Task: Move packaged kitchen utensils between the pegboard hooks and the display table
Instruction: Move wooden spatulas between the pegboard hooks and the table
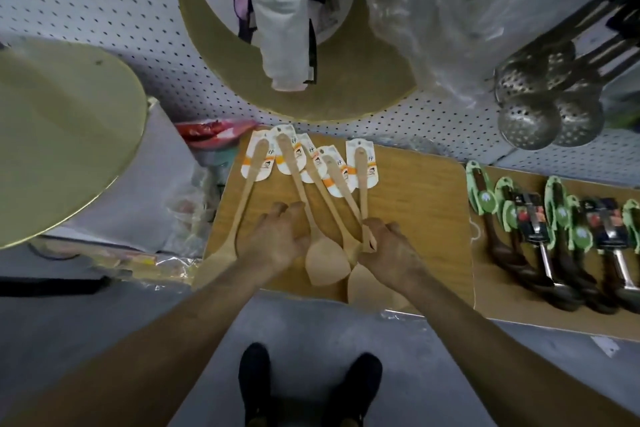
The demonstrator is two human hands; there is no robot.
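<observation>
Several wooden spatulas with white and orange card labels (362,163) lie fanned out on the wooden display table (415,204), labels toward the pegboard (104,3). My left hand (277,236) rests on the table over the handle of one spatula (294,177), fingers loosely spread between the leftmost spatula (247,191) and that one. My right hand (388,250) grips the lower handle of the rightmost spatula (363,198). A spatula blade (325,263) shows between my hands.
Green-carded dark utensils and steel-handled ones (554,236) lie on the table to the right. Metal skimmers (547,107) hang on the pegboard at upper right. A round wooden board (311,87) and plastic bags hang above; a pale round board (62,135) at left.
</observation>
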